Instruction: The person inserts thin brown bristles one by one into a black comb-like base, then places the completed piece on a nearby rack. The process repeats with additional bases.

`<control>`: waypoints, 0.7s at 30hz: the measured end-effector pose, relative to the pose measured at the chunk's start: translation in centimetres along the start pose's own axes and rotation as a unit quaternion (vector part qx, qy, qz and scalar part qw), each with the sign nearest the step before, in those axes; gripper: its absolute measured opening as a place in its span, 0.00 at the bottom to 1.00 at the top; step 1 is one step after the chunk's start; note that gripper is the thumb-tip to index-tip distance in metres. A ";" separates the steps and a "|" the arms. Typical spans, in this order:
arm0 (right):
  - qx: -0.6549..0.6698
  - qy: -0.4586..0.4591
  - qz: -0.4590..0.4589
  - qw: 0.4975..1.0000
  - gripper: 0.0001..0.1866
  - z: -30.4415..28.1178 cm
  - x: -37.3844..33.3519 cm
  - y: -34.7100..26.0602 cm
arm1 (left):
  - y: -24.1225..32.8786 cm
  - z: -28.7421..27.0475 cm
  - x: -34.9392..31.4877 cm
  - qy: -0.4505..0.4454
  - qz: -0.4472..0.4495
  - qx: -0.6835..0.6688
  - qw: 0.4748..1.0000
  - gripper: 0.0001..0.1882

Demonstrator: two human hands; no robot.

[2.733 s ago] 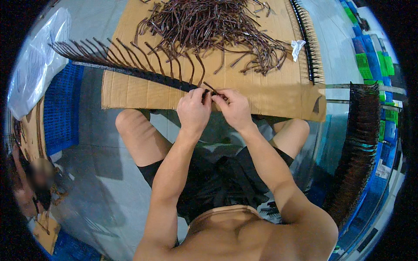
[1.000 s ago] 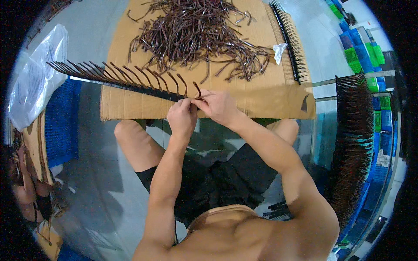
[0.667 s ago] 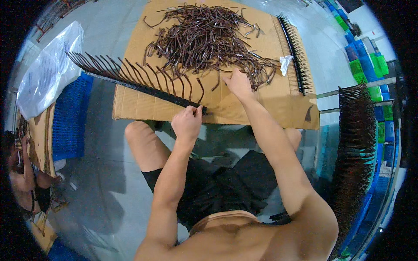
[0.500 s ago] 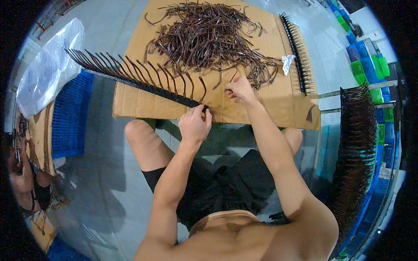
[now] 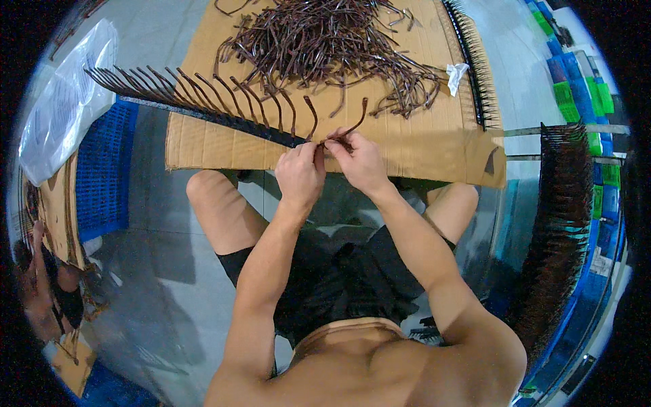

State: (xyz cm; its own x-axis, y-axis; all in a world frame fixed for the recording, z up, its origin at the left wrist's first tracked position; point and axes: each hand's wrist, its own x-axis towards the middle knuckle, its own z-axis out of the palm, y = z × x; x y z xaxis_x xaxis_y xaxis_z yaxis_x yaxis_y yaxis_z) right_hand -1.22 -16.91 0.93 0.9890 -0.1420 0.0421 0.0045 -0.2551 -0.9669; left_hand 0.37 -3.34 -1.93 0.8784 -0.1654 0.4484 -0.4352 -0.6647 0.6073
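My left hand (image 5: 300,171) grips the near right end of a long black bar (image 5: 256,129), which slants up to the left. A row of thin, dark brown curved sticks (image 5: 280,108), shaped like eyeglass temples, stands along it. Right beside it, my right hand (image 5: 359,163) pinches one more brown curved stick (image 5: 362,117), with its bent end pointing up. The fingertips of both hands meet at the end of the bar and hide the stick's lower end. Farther out, a loose pile of such sticks (image 5: 315,44) lies on the cardboard (image 5: 407,146).
A second black bar (image 5: 468,64) with spikes lies along the cardboard's right side, near a crumpled white scrap (image 5: 456,78). Densely filled racks (image 5: 559,224) stand at the right. On the left are a blue crate (image 5: 105,169), a white plastic bag (image 5: 68,102) and another person (image 5: 51,292).
My right hand has come left and nearer, from the edge of the pile to the bar's end, and a brown stick now shows in its fingers. My left hand keeps its hold.
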 end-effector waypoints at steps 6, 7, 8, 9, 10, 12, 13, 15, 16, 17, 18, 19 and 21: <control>-0.016 0.009 0.005 1.000 0.11 0.2 -0.3 -0.2 | 0.0 0.0 0.0 -0.002 0.001 0.013 1.000 0.05; -0.008 0.005 0.012 1.000 0.11 0.3 -0.3 -0.7 | -0.1 0.1 -0.1 -0.006 -0.002 0.009 1.000 0.05; -0.072 -0.004 0.015 0.997 0.11 0.3 -0.3 -1.3 | -0.1 0.2 -0.3 -0.010 -0.006 0.004 1.000 0.05; -0.136 -0.014 0.018 0.990 0.11 0.2 -0.2 -2.0 | -0.3 0.3 -0.4 -0.009 -0.006 0.007 1.000 0.05; -0.200 -0.022 0.021 0.979 0.11 0.1 -0.3 -2.6 | -0.3 0.3 -0.4 -0.008 -0.005 0.009 1.000 0.05; -0.259 0.003 -0.100 0.961 0.11 0.7 -0.2 -1.5 | -0.1 0.4 -0.8 -0.020 -0.025 0.010 0.999 0.05; -0.285 0.018 -0.168 0.943 0.11 1.0 0.3 -1.4 | -0.1 0.1 -0.4 -0.027 -0.041 0.012 0.999 0.04; -0.283 -0.015 -0.104 0.953 0.12 1.1 0.0 -1.6 | 0.0 -0.9 0.2 -0.073 -0.080 0.003 0.994 0.05; -0.267 -0.023 -0.099 0.958 0.13 0.8 0.0 -0.9 | 0.5 -1.7 0.5 -0.112 -0.101 -0.008 0.989 0.06; -0.246 -0.032 -0.096 0.964 0.14 1.0 0.1 -0.2 | 0.9 -3.0 1.1 -0.149 -0.122 -0.014 0.981 0.06; -0.225 -0.044 -0.098 0.968 0.15 1.0 0.1 0.4 | 1.3 -4.5 1.9 -0.231 -0.165 0.018 0.959 0.10; -0.242 -0.038 -0.099 0.964 0.15 1.1 0.5 1.6 | 1.2 -5.5 2.6 -0.237 -0.185 0.005 0.954 0.11; -0.271 -0.028 -0.091 0.958 0.16 1.5 0.8 3.4 | 0.5 -7.9 3.5 -0.255 -0.228 -0.017 0.939 0.14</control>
State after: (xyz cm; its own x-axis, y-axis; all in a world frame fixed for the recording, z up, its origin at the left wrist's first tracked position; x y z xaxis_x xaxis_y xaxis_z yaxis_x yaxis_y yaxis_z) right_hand -0.23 -16.42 -2.72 0.9854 -0.0002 0.1702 0.1159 -0.7317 -0.6717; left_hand 1.67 1.56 5.12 0.9515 -0.2026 -0.2315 0.0109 -0.7297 0.6837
